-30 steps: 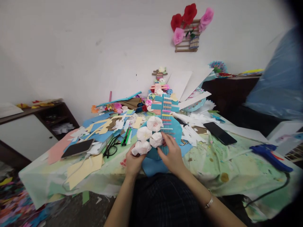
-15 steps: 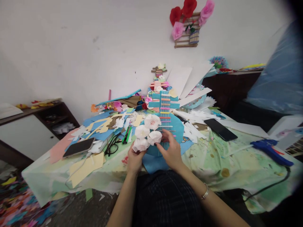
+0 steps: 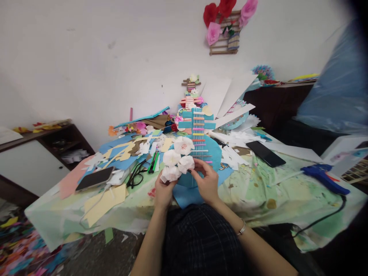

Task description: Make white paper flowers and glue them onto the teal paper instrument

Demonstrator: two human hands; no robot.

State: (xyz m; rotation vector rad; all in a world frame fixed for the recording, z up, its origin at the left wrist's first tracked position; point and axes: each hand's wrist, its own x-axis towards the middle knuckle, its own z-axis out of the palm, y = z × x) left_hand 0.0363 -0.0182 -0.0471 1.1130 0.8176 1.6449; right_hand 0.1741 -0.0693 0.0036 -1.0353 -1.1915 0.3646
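A blue paper pipa-like instrument (image 3: 213,147) with pale strings and coloured bars lies in front of me. White paper flowers cluster on the left of its body, with one flower (image 3: 184,146) uppermost. My left hand (image 3: 164,194) is closed on the lowest flower (image 3: 171,173), with fingertips partly hidden beneath it. The thumb and fingers of my right hand (image 3: 209,184) pinch the edge of the right-hand flower (image 3: 185,164). Below the instrument's body a sheet of blue paper (image 3: 188,196) hangs at the table edge.
On the left lie a phone (image 3: 94,179), black-framed glasses (image 3: 137,174), a green cutter (image 3: 154,162) and paper scraps. To the right are another phone (image 3: 266,153) and a blue glue gun (image 3: 324,177) with its cord. Smaller decorated instruments (image 3: 189,100) stand against the wall.
The view has shifted slightly, so everything sits a little higher and further left. Both hands stay at the same flowers, with only a small change in the right fingers.
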